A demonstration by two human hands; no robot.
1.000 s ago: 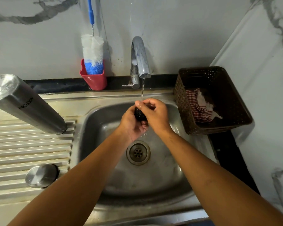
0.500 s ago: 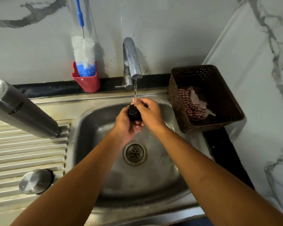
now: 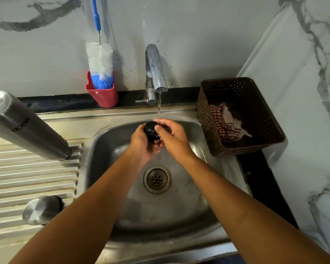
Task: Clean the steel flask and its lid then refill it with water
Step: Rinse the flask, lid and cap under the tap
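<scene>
Steel cap [image 3: 41, 210]: on the ribbed surface, left of sink [image 3: 103, 161].
Left hand [image 3: 143, 144], right hand [image 3: 172, 137]: above the sink, both curled round a small black lid [image 3: 150, 130], apparently the flask's stopper, under the water stream.
Steel flask [image 3: 29, 128]: mouth down, left of sink.
Tap [image 3: 155, 71]: behind sink.
Basket [image 3: 263, 119]: right of sink.

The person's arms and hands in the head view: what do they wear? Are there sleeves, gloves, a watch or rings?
Nothing worn shows. The left forearm and the right forearm are bare down to the picture's lower edge: no sleeve, watch or bracelet. The left hand and the right hand have no gloves. No ring shows, though some fingers are hidden.
</scene>
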